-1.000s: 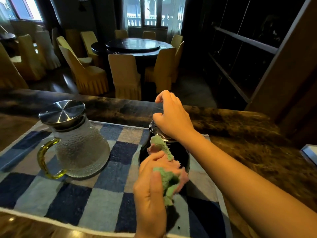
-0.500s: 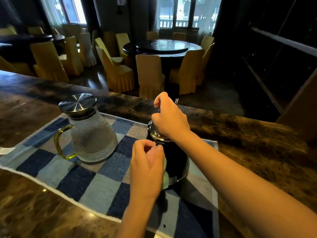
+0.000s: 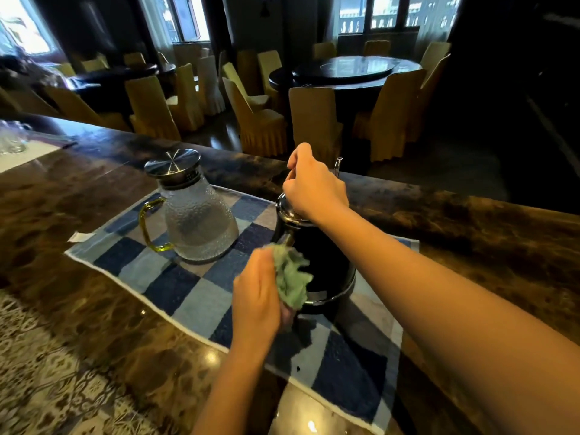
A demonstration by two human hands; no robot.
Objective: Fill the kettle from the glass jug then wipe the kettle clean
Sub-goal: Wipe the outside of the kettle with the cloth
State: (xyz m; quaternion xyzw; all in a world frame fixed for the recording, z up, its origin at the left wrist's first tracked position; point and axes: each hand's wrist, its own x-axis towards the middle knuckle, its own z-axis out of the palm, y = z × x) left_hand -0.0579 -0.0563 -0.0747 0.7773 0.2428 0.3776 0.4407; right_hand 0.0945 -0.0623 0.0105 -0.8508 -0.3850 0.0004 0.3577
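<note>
Pressing a bunched green cloth (image 3: 293, 279) against the near side of the black kettle (image 3: 326, 262), the left hand (image 3: 257, 296) shows its back to the head camera, its fingers curled round the cloth. Half a second ago that hand covered nearly all of the cloth and sat higher on the kettle's side; now it lies lower and further left, and the cloth spills out between palm and kettle. A second ago the cloth was held up in front of the kettle. The right hand (image 3: 314, 186) stays on top of the kettle as before, fingers curled down over the shiny lid; exactly what they pinch beneath is hidden. The kettle stands upright on the right part of a blue checked towel (image 3: 175, 277) spread on the dark marble counter (image 3: 470, 233). The glass jug (image 3: 197, 221), metal lid on and yellow handle turned left, stands on the same towel, to the left of the kettle and apart from it, unmoved. Beyond the counter stand covered chairs (image 3: 263, 120) around a round table (image 3: 354, 70).
</note>
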